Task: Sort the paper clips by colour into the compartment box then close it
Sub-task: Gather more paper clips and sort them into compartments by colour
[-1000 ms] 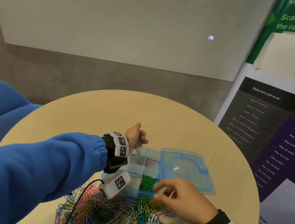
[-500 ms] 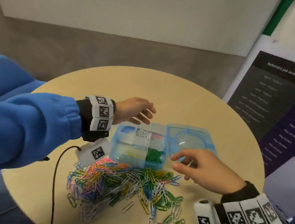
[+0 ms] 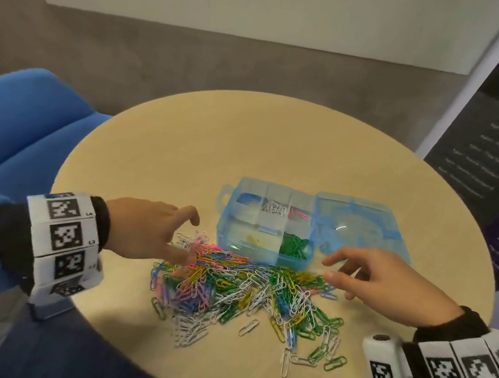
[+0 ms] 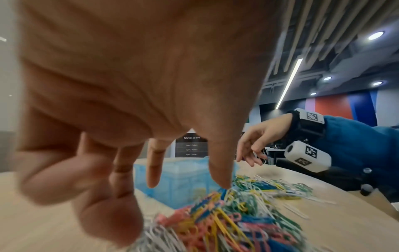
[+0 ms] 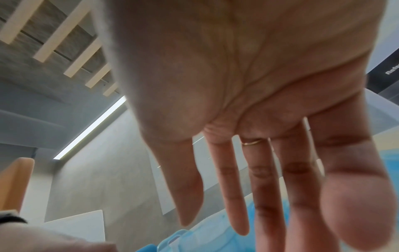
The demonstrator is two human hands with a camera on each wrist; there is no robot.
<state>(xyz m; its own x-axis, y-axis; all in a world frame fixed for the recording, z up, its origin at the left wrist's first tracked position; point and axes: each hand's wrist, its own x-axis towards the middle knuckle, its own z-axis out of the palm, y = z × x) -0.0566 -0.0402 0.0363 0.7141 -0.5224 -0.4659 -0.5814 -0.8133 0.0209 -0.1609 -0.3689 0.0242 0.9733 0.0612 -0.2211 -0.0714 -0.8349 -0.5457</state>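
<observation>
A mixed pile of coloured paper clips [image 3: 244, 290] lies on the round table in front of the clear blue compartment box [image 3: 265, 224]. The box's lid [image 3: 360, 230] lies open to the right. Its compartments hold blue, white, pink, yellow and green clips [image 3: 294, 246]. My left hand [image 3: 188, 238] reaches down at the pile's left end, fingers relaxed, one fingertip touching the clips [image 4: 237, 221]. My right hand [image 3: 332, 268] hovers over the pile's right end by the box's front right corner, fingers spread and empty. The right wrist view shows its straight fingers [image 5: 237, 204] above the box [image 5: 194, 242].
The round wooden table [image 3: 281, 148] has bare surface behind the box and at the near edge. A blue seat [image 3: 13, 133] stands to the left. A dark printed banner [image 3: 496, 147] stands at the right, beyond the table edge.
My left hand has come back from above the box's rear compartments down to the pile's left end. My right hand stays near the box's front right corner. The head view has tilted down.
</observation>
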